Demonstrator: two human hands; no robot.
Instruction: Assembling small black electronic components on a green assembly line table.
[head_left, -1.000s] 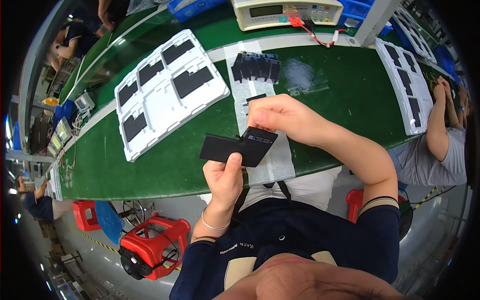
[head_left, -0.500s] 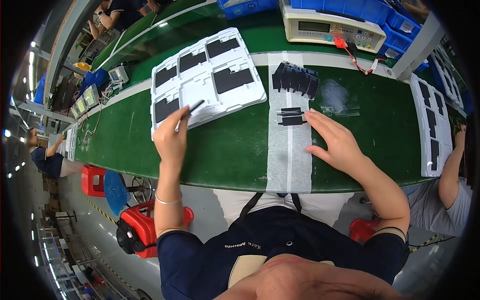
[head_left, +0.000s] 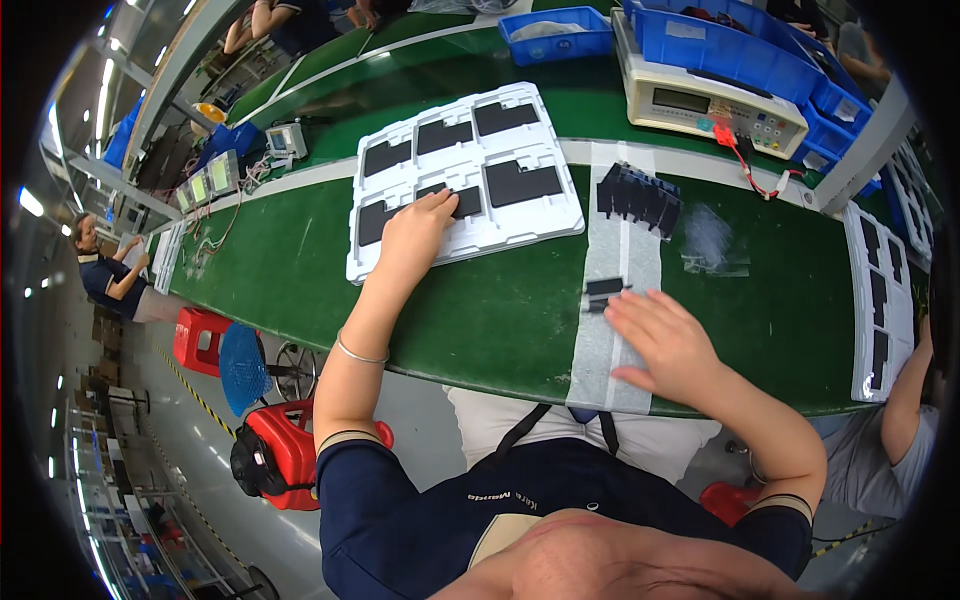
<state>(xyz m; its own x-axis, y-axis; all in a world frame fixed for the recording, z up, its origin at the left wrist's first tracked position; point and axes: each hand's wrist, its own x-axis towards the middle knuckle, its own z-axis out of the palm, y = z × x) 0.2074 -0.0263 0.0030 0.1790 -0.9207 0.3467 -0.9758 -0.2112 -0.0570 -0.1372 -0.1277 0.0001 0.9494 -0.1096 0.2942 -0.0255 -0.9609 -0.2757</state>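
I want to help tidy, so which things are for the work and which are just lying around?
Seem part of the work:
black flat piece under the left hand
white tray beneath it
small black strips at the right hand's fingertips

Seem just nearby:
cream meter
blue bin
red stool

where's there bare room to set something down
Bare green bench lies between the white tray and the pale strip, and between the clear film and the rightmost tray. Crowded: white tray, under the left hand; strip's top, under dark pieces.
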